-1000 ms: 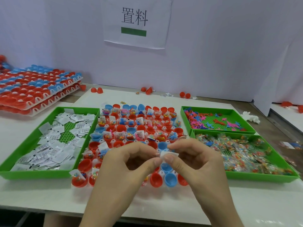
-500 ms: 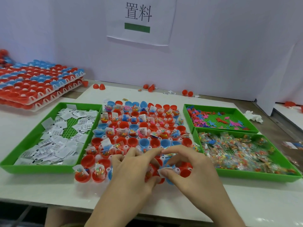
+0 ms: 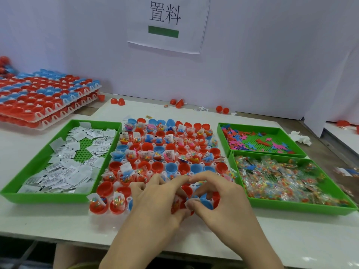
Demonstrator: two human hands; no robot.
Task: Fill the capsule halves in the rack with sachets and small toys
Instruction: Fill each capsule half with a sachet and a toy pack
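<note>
Your right hand (image 3: 223, 202) is pinching a small white paper sachet (image 3: 192, 200) over a blue plastic capsule half (image 3: 206, 204) at the near edge of the white rack (image 3: 129, 199), ready for tucking in. Your left hand (image 3: 155, 200) is curling alongside, grip unclear.

White table (image 3: 58, 220) – pale wall (image 3: 272, 55) behind

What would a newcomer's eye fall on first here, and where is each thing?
First, the rack of red and blue capsule halves at the centre, with the left hand and right hand meeting over its near edge, the right pinching a white sachet. Next, three green trays: the sachet tray on the left, the toy tray and the packet tray on the right.
</note>
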